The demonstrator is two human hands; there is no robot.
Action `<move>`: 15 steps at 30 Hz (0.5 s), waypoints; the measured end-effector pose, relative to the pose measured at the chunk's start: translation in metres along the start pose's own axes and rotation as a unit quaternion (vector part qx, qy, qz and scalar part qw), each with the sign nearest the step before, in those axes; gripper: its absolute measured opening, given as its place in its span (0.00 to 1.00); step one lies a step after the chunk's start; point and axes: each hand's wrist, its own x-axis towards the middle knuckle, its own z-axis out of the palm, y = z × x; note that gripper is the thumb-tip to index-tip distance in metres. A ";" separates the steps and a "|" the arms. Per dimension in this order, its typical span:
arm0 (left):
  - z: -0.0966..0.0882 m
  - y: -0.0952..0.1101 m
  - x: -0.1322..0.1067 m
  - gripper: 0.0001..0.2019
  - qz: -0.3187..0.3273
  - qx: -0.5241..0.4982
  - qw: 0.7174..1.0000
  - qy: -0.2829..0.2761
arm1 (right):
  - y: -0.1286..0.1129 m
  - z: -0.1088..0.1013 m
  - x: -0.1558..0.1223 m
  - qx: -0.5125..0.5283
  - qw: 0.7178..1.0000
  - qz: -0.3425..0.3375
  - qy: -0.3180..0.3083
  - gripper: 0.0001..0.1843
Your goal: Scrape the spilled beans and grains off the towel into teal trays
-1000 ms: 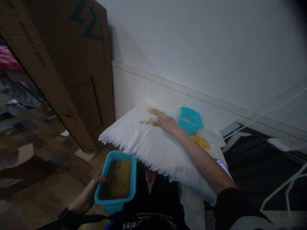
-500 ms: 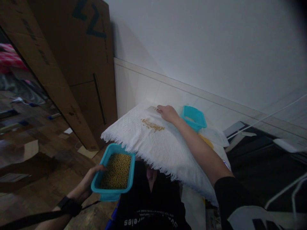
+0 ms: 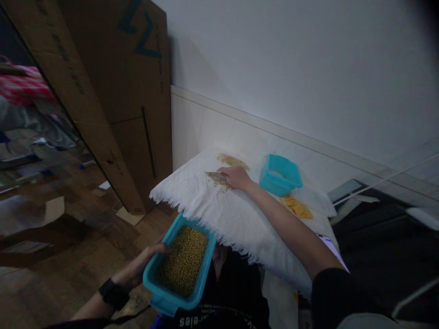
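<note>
My left hand (image 3: 152,256) grips the left wall of a blue plastic container (image 3: 204,278), thumb over the rim. Many round yellow-brown beans (image 3: 183,260), like soybeans, lie inside it. The container sits just below the fringed edge of a white cloth (image 3: 192,192). My right hand (image 3: 236,177) is closed on a thin, flat, card-like piece (image 3: 213,174), held low over the cloth. Loose beans (image 3: 224,184) lie under and beside that piece. Farther back on the cloth is another patch of small pale grains (image 3: 233,161); their kind is unclear.
A second blue container (image 3: 281,176) stands behind my right forearm, near the wall. Beside it lies something yellow (image 3: 297,207). A phone-like screen (image 3: 331,249) shows at the right edge. A tall cardboard box (image 3: 130,105) stands at the left.
My right hand has drawn nearer with the flat piece, into the closer beans, uncovering the farther patch. The container in my left hand has shifted right and tilted somewhat under the cloth's edge.
</note>
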 end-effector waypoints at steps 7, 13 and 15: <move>-0.011 -0.026 -0.009 0.51 0.000 -0.034 0.997 -0.070 | 0.001 -0.001 -0.022 0.010 1.000 -0.022 -0.003 0.22; 0.009 -0.020 -0.022 0.38 -0.027 0.013 0.999 -0.017 | -0.001 -0.002 -0.031 0.013 1.000 -0.011 -0.013 0.23; 0.011 -0.021 -0.024 0.30 -0.027 -0.007 1.000 -0.010 | 0.001 -0.006 -0.029 0.007 1.000 -0.004 -0.019 0.23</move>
